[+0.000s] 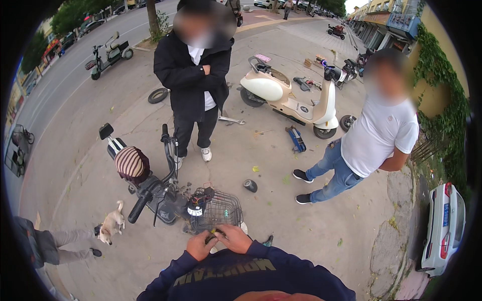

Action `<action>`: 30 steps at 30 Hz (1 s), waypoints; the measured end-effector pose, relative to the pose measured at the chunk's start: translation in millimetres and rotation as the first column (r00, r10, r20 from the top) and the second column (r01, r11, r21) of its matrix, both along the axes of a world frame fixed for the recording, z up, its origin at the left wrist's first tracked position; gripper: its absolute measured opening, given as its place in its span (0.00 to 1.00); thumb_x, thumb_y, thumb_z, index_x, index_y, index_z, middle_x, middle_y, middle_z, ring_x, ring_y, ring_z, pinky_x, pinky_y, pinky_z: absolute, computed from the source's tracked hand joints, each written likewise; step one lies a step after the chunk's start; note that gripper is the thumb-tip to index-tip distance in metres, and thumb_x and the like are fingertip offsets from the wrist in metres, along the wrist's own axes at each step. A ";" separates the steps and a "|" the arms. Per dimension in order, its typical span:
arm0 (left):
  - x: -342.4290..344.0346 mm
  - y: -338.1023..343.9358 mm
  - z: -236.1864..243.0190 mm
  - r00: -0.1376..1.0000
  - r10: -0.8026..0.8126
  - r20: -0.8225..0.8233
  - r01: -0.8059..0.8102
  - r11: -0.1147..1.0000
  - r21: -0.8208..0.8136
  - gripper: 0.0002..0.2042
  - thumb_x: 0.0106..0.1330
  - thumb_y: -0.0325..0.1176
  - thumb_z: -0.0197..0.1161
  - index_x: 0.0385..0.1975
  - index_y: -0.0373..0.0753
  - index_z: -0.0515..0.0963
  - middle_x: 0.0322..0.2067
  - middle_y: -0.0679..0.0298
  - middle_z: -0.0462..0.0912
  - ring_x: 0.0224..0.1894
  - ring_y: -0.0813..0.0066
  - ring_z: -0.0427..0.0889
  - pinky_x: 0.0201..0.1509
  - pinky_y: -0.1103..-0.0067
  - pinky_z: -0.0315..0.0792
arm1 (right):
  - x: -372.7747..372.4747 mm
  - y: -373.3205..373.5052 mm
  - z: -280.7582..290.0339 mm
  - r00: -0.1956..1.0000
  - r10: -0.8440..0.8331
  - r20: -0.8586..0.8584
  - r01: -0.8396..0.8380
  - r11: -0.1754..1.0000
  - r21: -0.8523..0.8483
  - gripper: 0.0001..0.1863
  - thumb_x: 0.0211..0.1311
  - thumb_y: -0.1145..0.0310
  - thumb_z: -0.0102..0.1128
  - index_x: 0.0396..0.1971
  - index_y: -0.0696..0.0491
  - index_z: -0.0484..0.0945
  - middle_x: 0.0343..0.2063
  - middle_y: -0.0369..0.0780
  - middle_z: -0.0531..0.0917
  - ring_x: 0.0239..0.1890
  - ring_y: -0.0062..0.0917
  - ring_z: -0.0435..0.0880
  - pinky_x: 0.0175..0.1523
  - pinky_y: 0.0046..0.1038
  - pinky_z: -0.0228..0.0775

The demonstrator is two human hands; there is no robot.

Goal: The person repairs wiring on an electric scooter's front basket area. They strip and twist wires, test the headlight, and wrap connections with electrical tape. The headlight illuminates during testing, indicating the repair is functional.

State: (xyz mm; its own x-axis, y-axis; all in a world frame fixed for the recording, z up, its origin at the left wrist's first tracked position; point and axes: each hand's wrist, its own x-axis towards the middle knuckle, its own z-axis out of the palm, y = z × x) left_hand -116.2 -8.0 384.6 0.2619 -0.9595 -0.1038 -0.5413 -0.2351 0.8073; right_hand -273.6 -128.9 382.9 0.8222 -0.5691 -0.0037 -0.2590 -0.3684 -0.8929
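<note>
Your left hand (200, 246) and right hand (235, 238) nearly meet, fingers of both curled in, pinching small yellowish piece (214, 231) between fingertips; too small to tell what it is. Likely light, easily dropped: hold by edges, thumb against forefinger, light pressure. Just beyond your fingertips: wire basket (226, 213), probably stiff, thin-barred; rim gives surest hold. Left of fingers, farther out: black handlebar grip (139, 206). Well beyond fingers, to right: blue tool (296, 139), then cream scooter (291, 98).
</note>
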 end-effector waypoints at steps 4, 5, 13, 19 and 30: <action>-32.9 -45.5 11.8 0.995 -0.008 0.101 0.008 1.000 -0.005 0.16 0.64 0.45 0.66 0.33 0.36 0.77 0.28 0.51 0.83 0.31 0.47 0.82 0.34 0.60 0.74 | -26.5 -41.8 -1.5 0.999 -0.044 0.011 0.045 0.986 -0.160 0.13 0.68 0.66 0.57 0.45 0.59 0.80 0.38 0.49 0.84 0.38 0.46 0.84 0.44 0.39 0.77; -37.9 -57.3 14.1 0.993 -0.003 0.117 0.004 1.000 -0.009 0.16 0.64 0.44 0.67 0.32 0.35 0.77 0.26 0.50 0.82 0.30 0.46 0.82 0.33 0.60 0.74 | -30.4 -50.3 -1.8 0.997 -0.080 -0.001 0.079 0.983 -0.165 0.12 0.67 0.66 0.58 0.44 0.58 0.80 0.37 0.48 0.84 0.37 0.45 0.84 0.42 0.39 0.77; -87.9 -108.3 9.8 0.977 0.021 0.211 -0.027 0.999 0.029 0.16 0.60 0.44 0.70 0.28 0.35 0.78 0.22 0.50 0.81 0.27 0.47 0.82 0.31 0.59 0.73 | -72.6 -99.2 -11.4 0.993 -0.005 -0.114 -0.044 0.905 -0.424 0.07 0.59 0.69 0.61 0.33 0.56 0.76 0.28 0.45 0.80 0.29 0.42 0.83 0.34 0.40 0.77; -103.0 -105.9 -7.2 0.978 0.111 0.174 -0.114 0.994 0.004 0.16 0.60 0.44 0.69 0.28 0.35 0.77 0.22 0.50 0.81 0.27 0.47 0.81 0.31 0.61 0.72 | -71.8 -108.8 -31.5 0.986 -0.022 -0.168 -0.043 0.926 -0.374 0.09 0.60 0.69 0.60 0.35 0.58 0.73 0.27 0.50 0.78 0.30 0.47 0.82 0.35 0.43 0.75; -40.6 -72.6 37.7 0.960 0.278 -0.010 -0.278 0.960 -0.010 0.15 0.62 0.40 0.70 0.33 0.33 0.77 0.20 0.52 0.77 0.20 0.60 0.74 0.26 0.71 0.68 | -2.0 -100.0 27.0 0.991 0.025 0.129 -0.050 0.981 0.189 0.11 0.68 0.67 0.60 0.38 0.62 0.78 0.29 0.43 0.83 0.29 0.29 0.84 0.35 0.28 0.75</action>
